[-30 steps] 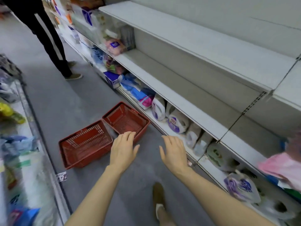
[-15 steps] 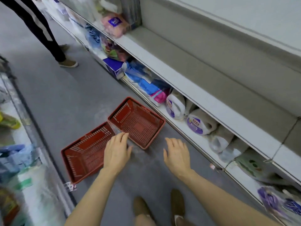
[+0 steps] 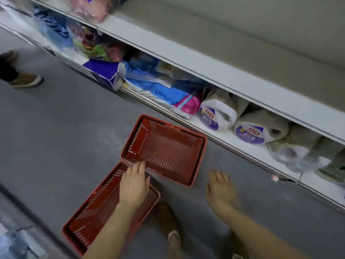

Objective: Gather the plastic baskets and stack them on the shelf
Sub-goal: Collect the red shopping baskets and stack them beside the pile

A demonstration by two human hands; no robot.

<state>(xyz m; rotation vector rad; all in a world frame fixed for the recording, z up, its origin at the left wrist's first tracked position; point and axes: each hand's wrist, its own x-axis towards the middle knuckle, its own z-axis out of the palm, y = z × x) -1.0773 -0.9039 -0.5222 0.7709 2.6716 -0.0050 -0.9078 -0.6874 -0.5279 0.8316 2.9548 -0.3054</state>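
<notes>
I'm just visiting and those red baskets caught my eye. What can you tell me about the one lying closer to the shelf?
The far red basket is a rectangular shopping basket of what looks like hard plastic, with slotted walls and a ribbed bottom. It sits upright and empty on the grey floor, angled beside the bottom shelf. Its near corner meets the second red basket. The left hand reaches toward that corner, fingers spread; whether it touches is unclear.

Slatted red plastic baskets [image 3: 164, 146]; seemingly matt floor [image 3: 65, 124].
</notes>
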